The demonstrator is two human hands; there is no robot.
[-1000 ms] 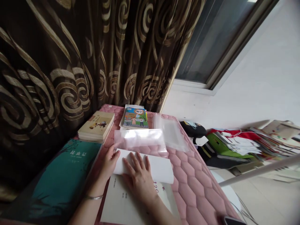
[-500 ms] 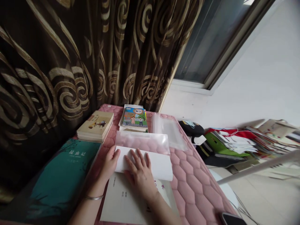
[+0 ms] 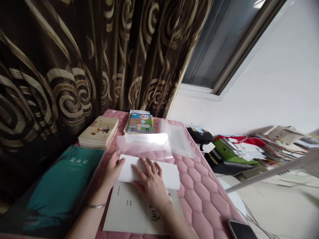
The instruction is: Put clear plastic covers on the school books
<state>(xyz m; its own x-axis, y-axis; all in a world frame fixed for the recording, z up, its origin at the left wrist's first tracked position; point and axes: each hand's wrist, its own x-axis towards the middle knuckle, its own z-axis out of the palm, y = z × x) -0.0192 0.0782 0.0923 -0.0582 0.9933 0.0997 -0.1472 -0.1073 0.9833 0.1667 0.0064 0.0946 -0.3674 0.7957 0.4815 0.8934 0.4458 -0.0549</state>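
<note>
A pale grey paperback book (image 3: 122,207) lies in front of me with dark printed characters on its cover. Across its far part a white page or flap (image 3: 169,176) is folded over and curves up at the right end. My left hand (image 3: 114,169) grips the left edge of this flap, thumb on top; its other fingers are partly hidden. Flat on the flap, with fingers spread, rests my right hand (image 3: 151,179). From the book's far side a clear plastic cover (image 3: 147,142) sticks out, shiny and slightly raised.
A pink quilted surface (image 3: 199,199) carries a teal book (image 3: 62,189), a stack of beige books (image 3: 98,132), textbooks (image 3: 141,123) and clear plastic sheets (image 3: 179,141). A phone (image 3: 240,229) lies at the front right. Papers and bags (image 3: 239,149) are piled beyond the right edge.
The view has shifted slightly. The clear plastic cover's far edge stands a little higher and catches more light. Both hands keep nearly the same hold; more cover print shows by my right forearm.
</note>
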